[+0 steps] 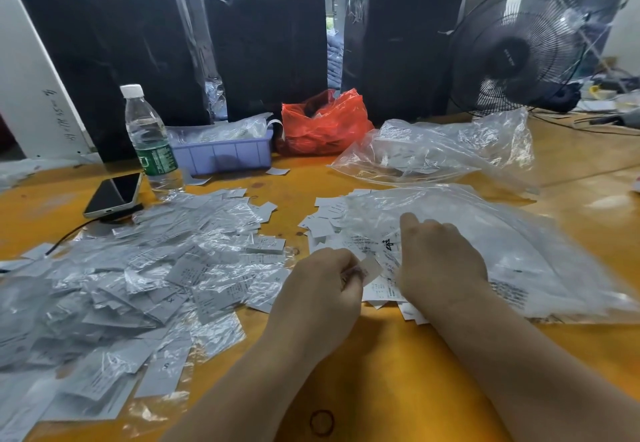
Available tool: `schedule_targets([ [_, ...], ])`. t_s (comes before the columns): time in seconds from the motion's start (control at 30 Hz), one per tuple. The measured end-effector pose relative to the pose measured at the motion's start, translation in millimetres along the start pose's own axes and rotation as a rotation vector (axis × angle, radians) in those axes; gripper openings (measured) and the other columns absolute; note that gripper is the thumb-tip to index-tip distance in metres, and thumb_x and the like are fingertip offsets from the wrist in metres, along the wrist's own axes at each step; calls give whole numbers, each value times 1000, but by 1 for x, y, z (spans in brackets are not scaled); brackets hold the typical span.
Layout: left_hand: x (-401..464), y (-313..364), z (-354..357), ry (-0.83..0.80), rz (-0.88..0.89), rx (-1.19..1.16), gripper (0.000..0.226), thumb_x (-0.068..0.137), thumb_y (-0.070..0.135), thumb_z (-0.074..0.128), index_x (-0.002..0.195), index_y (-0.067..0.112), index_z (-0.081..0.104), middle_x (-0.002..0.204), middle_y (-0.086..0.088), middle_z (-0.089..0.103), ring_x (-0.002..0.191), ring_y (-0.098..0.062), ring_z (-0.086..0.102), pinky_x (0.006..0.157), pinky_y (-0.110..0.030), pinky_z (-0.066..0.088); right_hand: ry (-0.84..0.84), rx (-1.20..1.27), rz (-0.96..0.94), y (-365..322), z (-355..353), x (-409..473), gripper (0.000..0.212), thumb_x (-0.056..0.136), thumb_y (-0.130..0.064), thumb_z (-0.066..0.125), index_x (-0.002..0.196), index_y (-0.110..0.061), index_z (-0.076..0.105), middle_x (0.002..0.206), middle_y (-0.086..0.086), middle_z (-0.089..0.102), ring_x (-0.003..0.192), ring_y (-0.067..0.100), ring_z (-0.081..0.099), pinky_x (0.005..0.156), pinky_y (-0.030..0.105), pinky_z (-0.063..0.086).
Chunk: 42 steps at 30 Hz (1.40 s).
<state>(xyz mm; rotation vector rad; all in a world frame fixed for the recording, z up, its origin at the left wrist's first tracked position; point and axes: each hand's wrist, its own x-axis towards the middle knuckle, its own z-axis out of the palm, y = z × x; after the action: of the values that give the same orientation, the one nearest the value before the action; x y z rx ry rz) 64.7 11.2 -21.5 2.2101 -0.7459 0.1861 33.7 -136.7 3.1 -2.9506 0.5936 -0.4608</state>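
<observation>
The left hand (320,287) hovers just above the orange table (391,376), near its front middle. Its fingers (348,265) are curled in and pinch a small clear sleeve (371,267), which sticks out to the right towards the other hand. The right hand (441,260) lies just beside it, back turned up. Its fingers bend down onto the loose labels (330,218) at the mouth of a large clear bag (512,244), which is spread flat across the right half of the table. Whether those fingers grasp a label or only rest on the heap cannot be told, since the hand's back hides the tips. To the left of both hands lies a broad pile of bagged labels (138,289) (several show a printed size letter). It reaches from the front left edge up to a phone (112,194) lying face up with a black cable (65,238) running from it. A water bottle (152,140) stands upright just right of the phone. Behind the bottle is a purple tray (225,156) lined with plastic, and a red bag (323,123) sits right of the tray. A second crumpled clear bag (446,151) holding more labels lies beyond the large one. At the back stand three black-wrapped boxes (266,47) and a black fan (516,54) at the right. A rubber band (322,422) lies on the table between the forearms.
</observation>
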Motion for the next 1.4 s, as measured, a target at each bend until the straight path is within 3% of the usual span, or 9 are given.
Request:
schedule_targets([
  [0.27,4,-4,-5,67,-36,-37,26,94,18,51,71,30,48,57,14,51,56,-4,46,47,-20,31,433,341,-252,-5,-3,-6,30,79,-1,62,109,0,63,87,14,65,83,31,61,65,41,56],
  [0.4,5,-3,-12,130,-104,-106,32,98,17,46,121,38,42,68,6,57,51,-5,51,41,-18,33,477,677,-386,-9,-1,-3,27,76,5,71,101,-5,66,83,4,67,75,15,62,70,24,54],
  [0.5,9,-3,-28,184,-72,-67,42,96,12,45,125,41,43,71,3,59,53,-10,52,41,-26,33,293,1051,-310,-9,-3,-1,34,76,9,70,102,-12,66,87,-2,68,82,13,65,78,24,56],
  [0.63,9,-9,-56,176,-173,-208,26,89,11,49,82,27,67,66,16,63,60,-3,56,49,-20,39,47,1400,-280,-14,-11,5,39,73,14,73,99,-15,66,87,1,70,83,16,67,78,27,57],
  [0.77,-4,-24,-68,154,-353,-350,18,91,38,54,83,27,66,77,4,67,77,-13,61,68,-36,47,-246,1686,-370,-40,-18,10,37,60,11,76,87,-13,68,80,6,69,77,18,66,72,26,57],
  [0.87,-7,-33,-73,128,-535,-590,38,88,60,52,90,25,67,93,-4,69,83,-19,64,72,-37,43,-442,1872,-368,-63,-18,16,33,57,11,72,83,-9,69,77,10,68,70,17,67,65,23,56],
  [0.97,-8,-38,-76,48,-463,-789,57,78,70,50,97,23,75,90,-1,72,71,-10,64,73,-35,39,-490,1898,-367,-76,-11,20,33,58,12,71,85,-6,66,77,10,68,70,18,67,66,23,57],
  [1.2,2,-54,-72,85,-505,-779,12,89,20,65,84,16,76,69,5,65,61,-8,58,62,-30,40,-463,1689,-460,-63,6,19,34,62,9,77,84,-16,72,84,11,68,78,20,65,71,26,56],
  [1.4,1,-58,-67,119,-469,-727,12,90,24,65,87,17,75,69,8,66,61,-5,59,60,-26,48,-394,1512,-448,-61,12,12,26,76,15,71,90,-7,68,84,11,68,78,19,62,71,27,53],
])
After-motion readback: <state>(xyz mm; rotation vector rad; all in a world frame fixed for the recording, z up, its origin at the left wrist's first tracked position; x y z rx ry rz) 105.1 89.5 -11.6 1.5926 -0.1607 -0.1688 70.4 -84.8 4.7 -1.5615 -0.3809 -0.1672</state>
